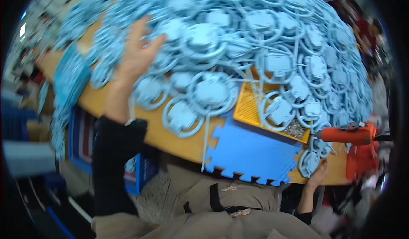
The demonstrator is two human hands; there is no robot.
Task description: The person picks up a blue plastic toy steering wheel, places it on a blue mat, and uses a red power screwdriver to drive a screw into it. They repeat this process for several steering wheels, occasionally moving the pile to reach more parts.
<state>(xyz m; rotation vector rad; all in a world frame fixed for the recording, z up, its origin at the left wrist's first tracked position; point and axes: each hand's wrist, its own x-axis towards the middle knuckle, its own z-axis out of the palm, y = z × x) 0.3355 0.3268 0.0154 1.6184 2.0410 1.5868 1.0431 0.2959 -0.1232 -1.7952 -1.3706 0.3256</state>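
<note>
My left hand reaches over the far left of a large heap of light blue plastic parts, fingers spread, with nothing seen in it. Each part looks like a ring around a blocky centre, some with a long thin strip attached. Closer to me, several of these ring parts lie at the heap's front edge. At the table's front right, my right hand is beside another light blue ring part. Its fingers are small and partly hidden, so whether they grip that part is unclear.
A blue foam mat with jigsaw edges lies in front of me. Behind it, a yellow tray holds small metal pieces. An orange-red power tool stands at the right. Flat blue pieces hang over the wooden table's left edge.
</note>
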